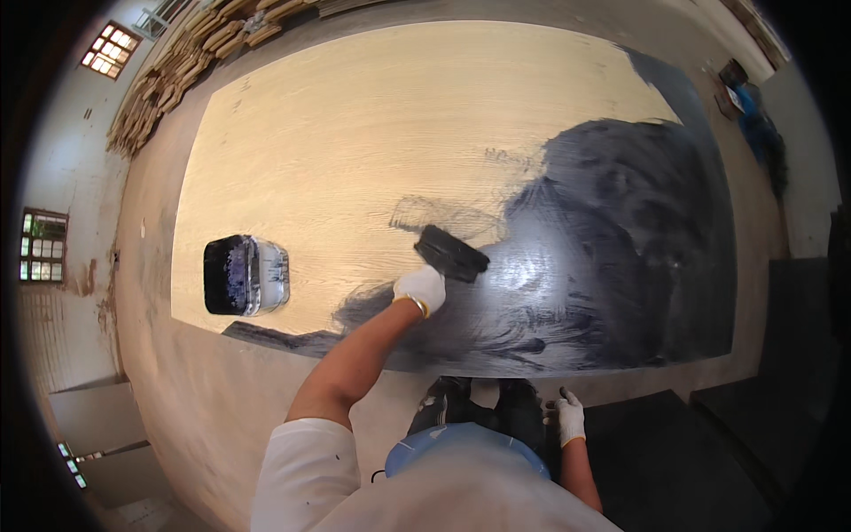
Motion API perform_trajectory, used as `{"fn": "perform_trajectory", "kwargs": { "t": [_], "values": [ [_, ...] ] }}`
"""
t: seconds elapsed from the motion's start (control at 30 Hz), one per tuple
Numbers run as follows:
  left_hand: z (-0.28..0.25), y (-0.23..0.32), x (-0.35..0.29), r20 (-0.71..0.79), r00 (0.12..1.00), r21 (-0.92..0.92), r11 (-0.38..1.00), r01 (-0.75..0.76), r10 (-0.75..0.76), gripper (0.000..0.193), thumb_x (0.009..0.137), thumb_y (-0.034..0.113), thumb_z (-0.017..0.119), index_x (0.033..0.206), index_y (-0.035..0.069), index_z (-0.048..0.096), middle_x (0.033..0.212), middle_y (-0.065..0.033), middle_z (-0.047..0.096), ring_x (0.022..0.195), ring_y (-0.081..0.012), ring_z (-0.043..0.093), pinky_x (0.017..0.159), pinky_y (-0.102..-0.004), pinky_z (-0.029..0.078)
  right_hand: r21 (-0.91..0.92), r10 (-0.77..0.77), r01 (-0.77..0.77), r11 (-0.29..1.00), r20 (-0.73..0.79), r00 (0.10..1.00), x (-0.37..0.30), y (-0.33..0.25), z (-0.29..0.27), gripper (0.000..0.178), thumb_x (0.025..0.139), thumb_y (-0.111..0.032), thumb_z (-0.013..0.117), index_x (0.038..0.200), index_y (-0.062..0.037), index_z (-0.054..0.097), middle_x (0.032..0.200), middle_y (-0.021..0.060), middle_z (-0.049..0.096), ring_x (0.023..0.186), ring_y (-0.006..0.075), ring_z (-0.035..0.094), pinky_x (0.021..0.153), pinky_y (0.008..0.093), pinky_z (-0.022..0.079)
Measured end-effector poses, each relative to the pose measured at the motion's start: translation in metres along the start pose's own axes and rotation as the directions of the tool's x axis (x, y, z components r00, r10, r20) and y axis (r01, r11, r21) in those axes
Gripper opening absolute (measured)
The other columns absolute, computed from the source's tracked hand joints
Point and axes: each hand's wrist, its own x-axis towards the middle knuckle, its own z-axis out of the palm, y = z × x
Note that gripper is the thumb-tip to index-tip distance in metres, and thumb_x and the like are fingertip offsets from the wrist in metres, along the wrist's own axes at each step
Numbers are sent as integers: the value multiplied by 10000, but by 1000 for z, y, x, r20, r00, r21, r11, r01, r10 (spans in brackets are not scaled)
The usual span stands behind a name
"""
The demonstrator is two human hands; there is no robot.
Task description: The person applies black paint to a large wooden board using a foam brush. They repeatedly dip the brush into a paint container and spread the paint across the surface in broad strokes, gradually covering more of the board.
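Black paint [620, 230] covers the right side and part of the near edge of a big pale wood-grain board [355, 115]. My left hand [420, 289], in a white glove, grips a wide, paint-blackened brush [453, 254]. The brush lies against the board at the border between bare wood grain and wet, streaky paint. At my right side, beside my leg, hangs my right hand [570, 417] in a white glove with dark-stained fingertips. Its fingers are loosely apart and hold nothing. A squarish pail [271, 275], blackened inside, rests on the board's left part.
Dark panels [665, 461] lie low at my right, close to my right hand. Stacked wooden strips [177, 84] line the far left wall. Blue and black items [758, 124] are by the far right wall. The concrete floor [151, 239] surrounds the board.
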Motion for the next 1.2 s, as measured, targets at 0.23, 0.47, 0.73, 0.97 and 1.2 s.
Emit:
{"fn": "perform_trajectory", "kwargs": {
  "t": [0.23, 0.47, 0.73, 0.97, 1.2],
  "values": [
    [19, -175, -30, -5, 981, 6, 981, 194, -194, 410, 1002, 323, 485, 1061, 48, 783, 1154, -219, 733, 1112, -386, 705, 934, -484, 554, -247, -89, 148, 958, 234, 968, -32, -14, 51, 588, 985, -26, 421, 1571, -11, 371, 954, 193, 703, 610, 211, 670, 523, 323, 578],
    [72, -136, -98, 360, 919, -922, -212, 325, -158, 335, 987, 336, 658, 950, 3, 656, 751, -148, 674, 561, -298, 649, 484, -480, 544, -297, -115, 360, 884, 608, 786, -83, -70, 178, 625, 966, -39, 454, 1582, -19, 353, 998, 171, 708, 662, 192, 688, 551, 308, 588],
    [93, -65, -156, 55, 993, -800, -591, 106, 103, 521, 1042, 263, 619, 1513, 97, 470, 1305, -81, 653, 1116, -195, 627, 918, -359, 525, -479, -380, 670, 567, 570, 729, -129, -82, 308, 744, 889, -53, 590, 1591, -115, 350, 947, 139, 702, 636, 191, 668, 557, 346, 552],
    [54, -207, -160, -187, 932, -753, -655, 68, 311, 409, 1057, 198, 575, 1432, 38, 550, 1285, -76, 654, 1123, -195, 635, 974, -343, 514, -412, -662, 832, 372, 510, 549, -186, -90, 433, 694, 805, -33, 637, 1480, 8, 484, 1306, 230, 672, 1178, 312, 679, 1009, 366, 511],
    [67, -436, -177, -62, 998, -608, -792, -63, -32, 365, 1036, 184, 608, 1361, 33, 538, 1200, -131, 674, 1020, -258, 689, 844, -402, 580, -681, -551, 660, -317, 699, 456, -355, -131, 635, 727, 806, -161, 681, 1500, -74, 483, 1240, 280, 675, 1164, 398, 663, 994, 459, 523]
  ]
}}
